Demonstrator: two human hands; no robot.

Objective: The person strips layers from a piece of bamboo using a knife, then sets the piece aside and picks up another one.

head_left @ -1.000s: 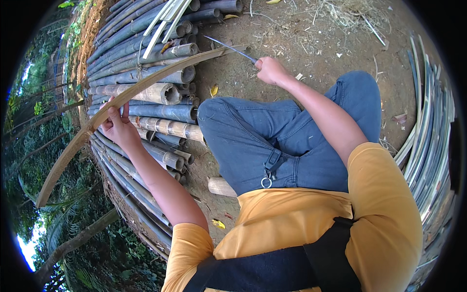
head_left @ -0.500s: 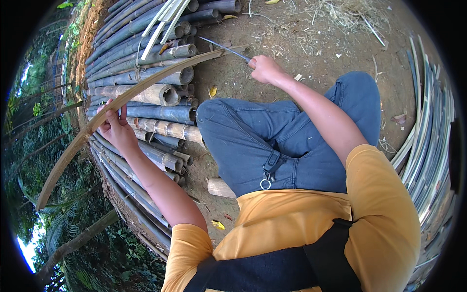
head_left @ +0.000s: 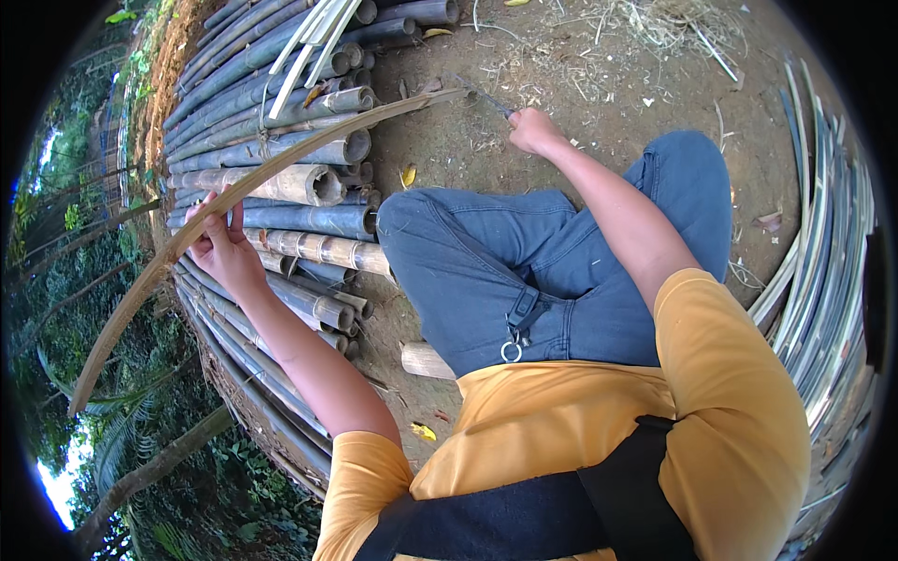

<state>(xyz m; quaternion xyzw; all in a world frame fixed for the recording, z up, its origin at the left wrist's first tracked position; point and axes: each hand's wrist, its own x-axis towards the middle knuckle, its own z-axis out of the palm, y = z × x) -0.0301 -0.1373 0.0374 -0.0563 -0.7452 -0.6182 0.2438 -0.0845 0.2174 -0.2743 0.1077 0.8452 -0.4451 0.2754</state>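
My left hand [head_left: 221,248] pinches a long brown bamboo strip [head_left: 309,147] between thumb and fingers near its middle. The strip runs from the lower left up to the right, over a stack of bamboo poles [head_left: 327,220], and looks curved near the picture's rim. Closed round the handle of a thin-bladed knife [head_left: 493,104] is my right hand [head_left: 536,132], held out beyond my knees. The blade, slightly blurred, lies close to the strip's far right end; whether the two touch I cannot tell.
Several pale split slats [head_left: 313,47] lie on the stacked poles. To the right stands a large pile of thin bamboo strips [head_left: 823,290]. Shavings [head_left: 678,37] are scattered on the earth beyond my crossed legs [head_left: 552,243]. A short bamboo piece [head_left: 426,360] lies beside my left thigh.
My right hand has moved a little right and nearer to me with the knife, and the blade has turned, its tip now by the strip's end. My left hand has hardly moved.
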